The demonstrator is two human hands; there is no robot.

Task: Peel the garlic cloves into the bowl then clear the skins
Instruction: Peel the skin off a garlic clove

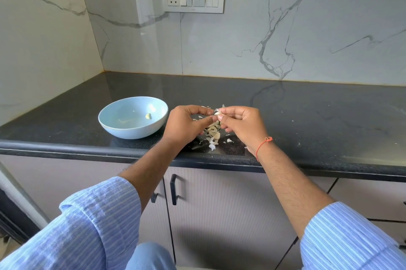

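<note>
One bowl (131, 117), one peeled clove (148, 116) (inside it), two hands (184, 126).

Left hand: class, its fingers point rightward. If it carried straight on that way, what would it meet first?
The left hand would meet the garlic clove pinched at its fingertips, then almost at once the right hand directly opposite. Depth is hard to judge from this one view.

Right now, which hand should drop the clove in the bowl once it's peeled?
Probably the left hand. The bowl sits on its side, close by, while the right hand would have to cross over. Both hands pinch the clove now, so the left could likely take it.
</note>
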